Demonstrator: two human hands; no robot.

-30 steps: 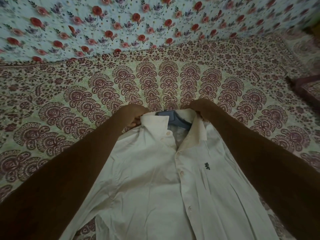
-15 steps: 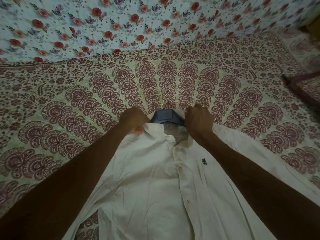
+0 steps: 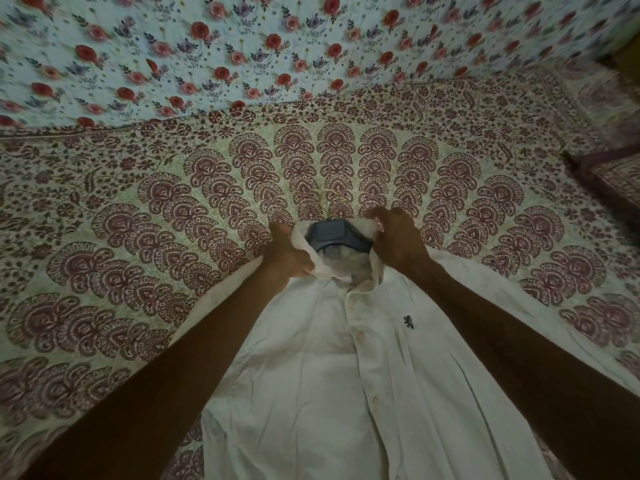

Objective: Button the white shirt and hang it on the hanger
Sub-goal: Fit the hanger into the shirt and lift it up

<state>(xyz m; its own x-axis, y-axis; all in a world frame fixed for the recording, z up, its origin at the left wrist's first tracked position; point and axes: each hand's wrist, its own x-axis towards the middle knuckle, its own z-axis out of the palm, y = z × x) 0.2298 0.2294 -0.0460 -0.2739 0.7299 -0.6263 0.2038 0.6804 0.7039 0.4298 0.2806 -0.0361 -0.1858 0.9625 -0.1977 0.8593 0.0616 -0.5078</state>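
A white shirt (image 3: 311,375) lies face up on the patterned bedspread, its front placket buttoned and a small dark logo on the chest. A dark blue hanger (image 3: 337,234) sits inside the open neck, with its thin metal hook (image 3: 330,199) pointing away from me on the bedspread. My left hand (image 3: 287,252) grips the left side of the collar. My right hand (image 3: 394,237) grips the right side of the collar. Both collar sides are pulled apart around the hanger's middle. The hanger's arms are hidden under the shirt.
The red paisley bedspread (image 3: 138,237) covers the whole surface around the shirt. A floral cloth with red roses (image 3: 242,46) hangs behind it. A dark cushion edge (image 3: 609,174) lies at the far right.
Both hands have moved inward along the collar toward the hanger's neck. The collar now stands up around the hanger, and the shirt's shoulders are spread wider.
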